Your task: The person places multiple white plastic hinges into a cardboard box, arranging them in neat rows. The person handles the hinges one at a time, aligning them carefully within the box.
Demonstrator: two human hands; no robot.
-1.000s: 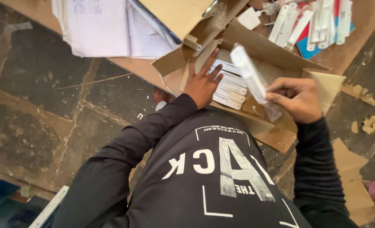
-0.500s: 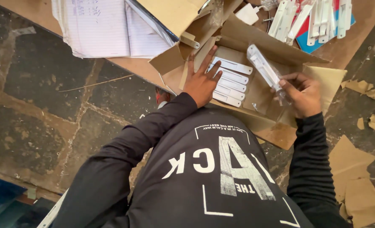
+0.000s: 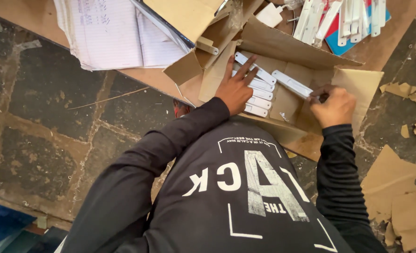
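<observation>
An open cardboard box (image 3: 306,51) lies in front of me with a stack of flat white plastic strips (image 3: 260,93) inside at its left. My left hand (image 3: 236,86) rests spread on that stack, fingers apart, pressing it down. My right hand (image 3: 332,107) grips the near end of one long white strip (image 3: 291,84), which lies low and slanted inside the box, just right of the stack. Both my arms are in black sleeves.
More white strips (image 3: 344,18) lie piled on a red and blue sheet beyond the box. Lined paper sheets (image 3: 109,33) and a cardboard flap (image 3: 189,14) lie at the upper left. Torn cardboard scraps (image 3: 395,192) litter the stone floor at right.
My right hand has lowered the white strip from a raised, tilted position down into the box beside the stack. My left hand has stayed on the stack.
</observation>
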